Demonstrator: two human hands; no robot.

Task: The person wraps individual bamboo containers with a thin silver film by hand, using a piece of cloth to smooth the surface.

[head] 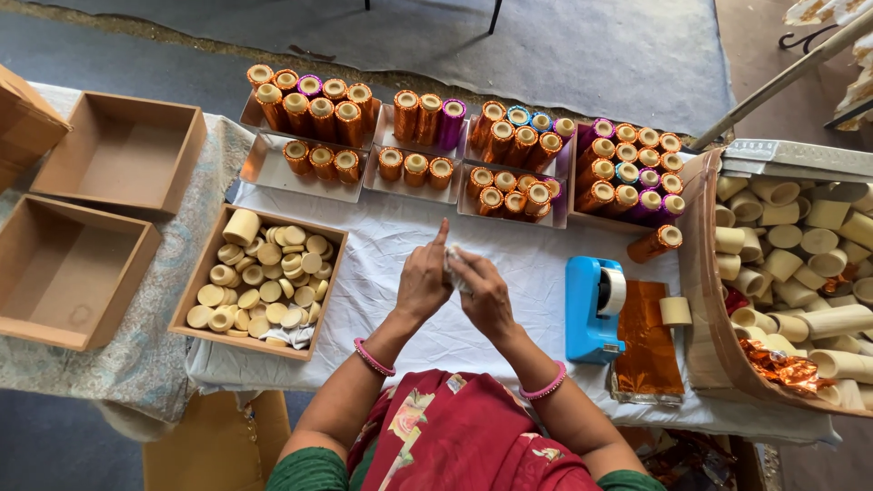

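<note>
Left hand (424,280) and right hand (482,293) meet; fingers pinched shut on small white piece (454,264) between them.

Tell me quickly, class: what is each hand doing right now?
Left hand: fingers curled, forefinger raised, touching a small white piece.
Right hand: closed on the same white piece; what it is cannot be told.

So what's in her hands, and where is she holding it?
Both hands, left and right, pinch a small whitish piece between the fingertips; what it is cannot be told.
</note>
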